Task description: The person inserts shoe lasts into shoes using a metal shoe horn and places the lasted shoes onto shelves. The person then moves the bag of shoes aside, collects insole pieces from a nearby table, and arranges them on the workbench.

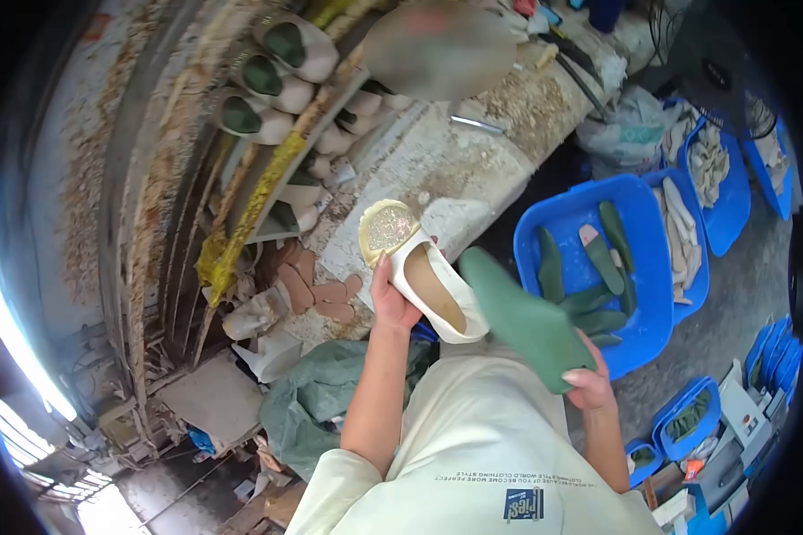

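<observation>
My left hand [393, 299] is closed around a white slip-on shoe [433, 290] with a glittery, scalloped toe cap. The shoe's opening faces up and shows a tan insole. In my right hand [591, 379] is a green shoe last [522, 316], gripped by its heel end and slightly blurred. Its toe end points up and left, close beside the shoe's heel. Beyond the last stands a blue bin [589, 192] with several green lasts [602, 259] in it.
Pale shoes with green lasts inside [272, 85] sit on a rack at upper left. A metal rod [477, 124] lies on the dusty bench [509, 160]. Tan insole pieces [308, 281] lie below the rack. More blue bins [687, 415] stand at right; a green plastic bag [308, 406] lies lower left.
</observation>
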A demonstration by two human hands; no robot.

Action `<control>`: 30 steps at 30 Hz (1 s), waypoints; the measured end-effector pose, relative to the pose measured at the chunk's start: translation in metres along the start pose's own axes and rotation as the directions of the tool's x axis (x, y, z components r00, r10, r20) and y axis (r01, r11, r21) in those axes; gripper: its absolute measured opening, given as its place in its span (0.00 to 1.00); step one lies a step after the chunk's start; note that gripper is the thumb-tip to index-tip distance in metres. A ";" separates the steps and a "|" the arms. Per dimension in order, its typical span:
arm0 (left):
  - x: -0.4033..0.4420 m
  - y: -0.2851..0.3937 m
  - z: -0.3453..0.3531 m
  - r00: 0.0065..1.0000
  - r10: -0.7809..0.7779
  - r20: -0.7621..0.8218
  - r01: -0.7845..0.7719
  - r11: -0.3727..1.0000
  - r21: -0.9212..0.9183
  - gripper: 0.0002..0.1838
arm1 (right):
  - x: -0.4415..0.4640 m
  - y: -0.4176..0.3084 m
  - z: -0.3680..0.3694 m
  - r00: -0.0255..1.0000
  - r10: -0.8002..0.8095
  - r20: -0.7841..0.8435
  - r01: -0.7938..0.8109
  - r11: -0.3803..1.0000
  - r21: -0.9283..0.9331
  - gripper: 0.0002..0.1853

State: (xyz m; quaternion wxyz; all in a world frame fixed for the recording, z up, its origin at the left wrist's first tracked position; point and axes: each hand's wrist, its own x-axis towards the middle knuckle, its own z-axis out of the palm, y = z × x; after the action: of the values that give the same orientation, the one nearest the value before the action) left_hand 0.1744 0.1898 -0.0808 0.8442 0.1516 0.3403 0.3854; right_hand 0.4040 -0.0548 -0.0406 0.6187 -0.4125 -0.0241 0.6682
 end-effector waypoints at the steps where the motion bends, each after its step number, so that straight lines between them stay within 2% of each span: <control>1: -0.005 0.010 0.003 0.999 0.027 0.019 -0.027 1.000 -0.012 0.39 | 0.001 -0.001 0.024 0.998 -0.024 0.049 0.030 0.992 -0.119 0.41; 2: -0.012 0.021 0.005 0.999 0.035 -0.003 -0.035 0.999 -0.039 0.39 | 0.001 -0.005 0.050 0.994 -0.035 0.105 0.059 0.970 -0.237 0.39; 4: -0.019 0.044 0.010 0.985 0.106 0.136 -0.104 0.994 -0.022 0.40 | 0.010 -0.001 0.103 0.985 -0.094 0.148 0.134 0.945 -0.297 0.35; 5: -0.023 0.052 0.007 0.995 0.096 0.029 -0.094 0.993 -0.074 0.40 | 0.012 0.004 0.125 0.977 -0.161 0.138 0.204 0.891 -0.405 0.34; 6: -0.027 0.058 0.005 0.993 0.111 0.047 -0.107 0.990 -0.091 0.41 | 0.014 0.010 0.144 0.964 -0.230 0.136 0.267 0.819 -0.507 0.34; 8: -0.034 0.066 0.007 0.988 0.145 0.053 -0.142 0.988 -0.066 0.41 | 0.029 0.031 0.172 0.834 -0.450 0.320 0.539 0.542 -0.645 0.33; 9: -0.037 0.073 0.009 0.985 0.159 0.066 -0.154 0.986 -0.070 0.41 | 0.035 0.040 0.190 0.782 -0.508 0.360 0.593 0.432 -0.680 0.33; 11: -0.047 0.085 0.011 0.968 0.175 0.179 -0.120 0.952 -0.283 0.37 | 0.041 0.054 0.217 0.777 -0.518 0.358 0.587 0.388 -0.711 0.34; 13: -0.053 0.092 0.002 0.970 0.189 0.154 -0.139 0.947 -0.288 0.36 | 0.046 0.063 0.232 0.783 -0.529 0.326 0.544 0.329 -0.772 0.33; 14: -0.052 0.093 -0.006 0.982 0.170 0.081 -0.142 0.952 -0.271 0.35 | 0.049 0.068 0.233 0.783 -0.520 0.340 0.549 0.323 -0.771 0.33; 15: -0.054 0.093 -0.013 0.983 0.163 0.088 -0.132 0.950 -0.282 0.34 | 0.054 0.073 0.232 0.802 -0.479 0.357 0.537 0.316 -0.782 0.33; 17: -0.063 0.088 -0.021 0.984 0.177 -0.015 -0.174 0.950 -0.260 0.38 | 0.063 0.080 0.236 0.819 -0.434 0.375 0.524 0.300 -0.797 0.32; 18: -0.065 0.084 -0.028 0.980 0.197 -0.001 -0.188 0.933 -0.307 0.38 | 0.068 0.080 0.238 0.815 -0.409 0.410 0.536 0.264 -0.802 0.32; 20: -0.057 0.091 -0.044 0.986 0.150 -0.071 -0.166 0.904 -0.394 0.38 | 0.083 0.077 0.241 0.806 -0.352 0.477 0.561 0.194 -0.805 0.31; 21: -0.056 0.096 -0.046 0.983 0.143 -0.116 -0.176 0.910 -0.376 0.34 | 0.094 0.075 0.243 0.864 -0.229 0.448 0.493 0.212 -0.844 0.33; 23: -0.046 0.084 -0.085 0.957 0.016 -0.290 -0.073 0.980 -0.183 0.25 | 0.110 0.066 0.245 0.794 -0.069 0.604 0.574 -0.240 -0.783 0.37; 24: -0.063 0.095 -0.077 0.979 -0.067 -0.193 0.008 0.957 -0.290 0.23 | 0.118 0.063 0.243 0.672 0.064 0.738 0.711 -0.333 -0.619 0.40; 26: -0.066 0.079 -0.095 0.967 -0.098 -0.233 0.103 0.995 0.011 0.29 | 0.126 0.059 0.245 0.562 0.334 0.757 0.826 -0.278 -0.491 0.40; 27: -0.074 0.074 -0.104 0.970 -0.132 -0.203 0.123 0.991 -0.057 0.32 | 0.132 0.048 0.254 0.536 0.438 0.722 0.839 -0.180 -0.514 0.32; 28: -0.078 0.066 -0.108 0.973 -0.156 -0.168 0.136 0.982 -0.128 0.36 | 0.150 0.037 0.251 0.490 0.478 0.729 0.801 0.082 -0.593 0.27; 29: -0.087 0.064 -0.097 0.967 -0.116 -0.227 0.075 0.980 -0.184 0.37 | 0.171 0.032 0.240 0.444 0.501 0.743 0.688 0.341 -0.641 0.23; 30: -0.096 0.060 -0.087 0.954 -0.080 -0.288 0.011 0.972 -0.236 0.39 | 0.205 0.037 0.212 0.671 0.421 0.610 0.379 0.512 -0.771 0.16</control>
State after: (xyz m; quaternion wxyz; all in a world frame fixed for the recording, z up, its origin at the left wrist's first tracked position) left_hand 0.0357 0.1562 -0.0687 0.8045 -0.0153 0.4185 0.4212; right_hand 0.2725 0.2115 -0.0275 0.2533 -0.3525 -0.5935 0.6778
